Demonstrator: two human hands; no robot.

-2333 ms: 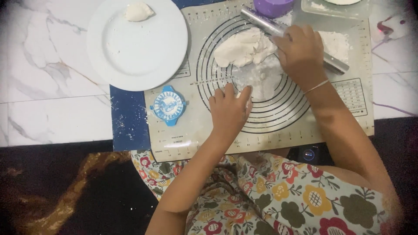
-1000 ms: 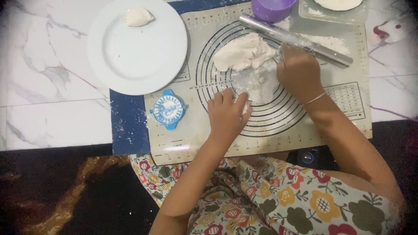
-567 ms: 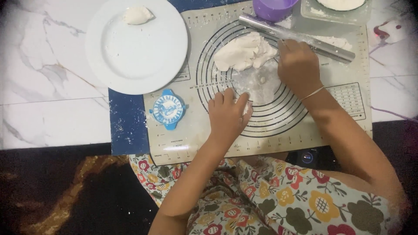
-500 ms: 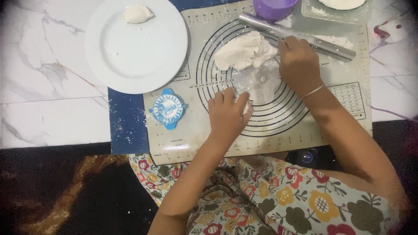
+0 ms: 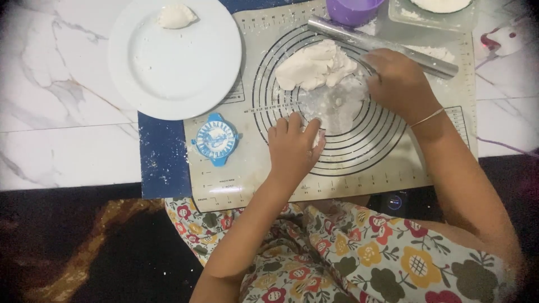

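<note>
On the pastry mat, near its ringed middle: left hand pressed flat, fingers loosely curled over a small pale scrap at their tips, grasping nothing that can be made out for certain. Right hand just right of the dough lump, fingertips at its edge, palm down; whether pinching dough or only touching, cannot tell. Dough lying far and slightly right of the left hand, long axis running left to right, nearer the right hand. Metal rolling pin slanting just beyond, partly under the right hand. Blue dumpling press left of the left hand. White plate far left, one folded dumpling on it. Purple cup at the far edge. Marble table beneath; dark floor nearer.
</note>
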